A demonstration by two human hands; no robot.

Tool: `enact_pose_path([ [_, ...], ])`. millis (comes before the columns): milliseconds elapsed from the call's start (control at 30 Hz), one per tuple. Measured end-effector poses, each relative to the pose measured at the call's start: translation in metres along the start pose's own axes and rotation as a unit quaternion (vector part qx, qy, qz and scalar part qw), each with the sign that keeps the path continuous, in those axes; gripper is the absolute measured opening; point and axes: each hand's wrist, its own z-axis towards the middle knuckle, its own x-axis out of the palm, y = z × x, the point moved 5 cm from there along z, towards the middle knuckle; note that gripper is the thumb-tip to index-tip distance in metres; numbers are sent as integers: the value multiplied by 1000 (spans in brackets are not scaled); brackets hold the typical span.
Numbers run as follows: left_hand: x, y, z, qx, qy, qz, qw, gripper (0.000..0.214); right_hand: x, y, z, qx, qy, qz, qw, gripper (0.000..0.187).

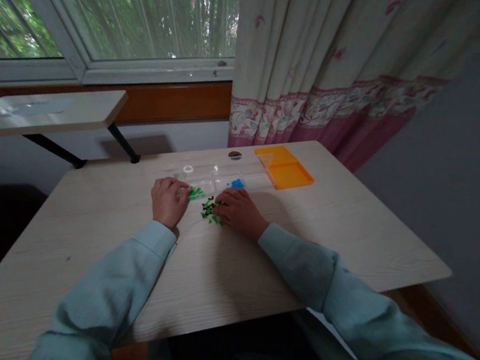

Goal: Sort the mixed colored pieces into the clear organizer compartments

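A clear plastic compartment box (203, 173) lies toward the back of the desk. Small green pieces (195, 192) are in its front left compartment, and small blue pieces (236, 183) are in a front compartment further right. My left hand (168, 203) is at the box's front left corner, fingers bent and closed on its edge beside the green pieces. In front of the box lies a loose pile of tiny green, dark and yellowish pieces (208, 210). My right hand (241, 211) reaches over the pile's right side with curled fingers; whatever is between the fingertips is hidden.
An orange tray-like lid (291, 175) adjoins the right end of the box. Behind the box is a round brown spot (235, 155). A raised shelf (89, 106) on black legs stands at the back left. A curtain (292, 106) hangs behind the desk (349, 248).
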Motion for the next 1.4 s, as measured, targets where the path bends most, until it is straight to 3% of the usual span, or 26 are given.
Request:
enact_pose_path([
  [300, 1, 1, 0, -9, 0, -2, 1000, 22, 1, 5, 3, -18, 7, -18, 1000, 19],
  [467, 1, 0, -1, 0, -7, -2, 1000, 24, 4, -8, 0, 29, -39, 69, 996, 15],
  [700, 2, 1, 0, 6, -8, 12, 1000, 26, 5, -38, -6, 119, -141, 243, 952, 12],
  [1000, 2, 4, -1, 9, -19, 5, 1000, 27, 9, -48, -10, 186, -139, 348, 908, 18],
  [1100, -3, -8, -3, 57, -26, 1, 998, 28, 12, -50, -11, 194, -139, 361, 902, 19],
  [1267, -4, -53, -16, 242, 48, -46, 968, 32, 13, -47, -9, 194, -132, 385, 893, 18],
  [1400, -4, -64, -20, 251, 62, -62, 964, 30, 10, -40, -6, 169, -122, 402, 892, 18],
])
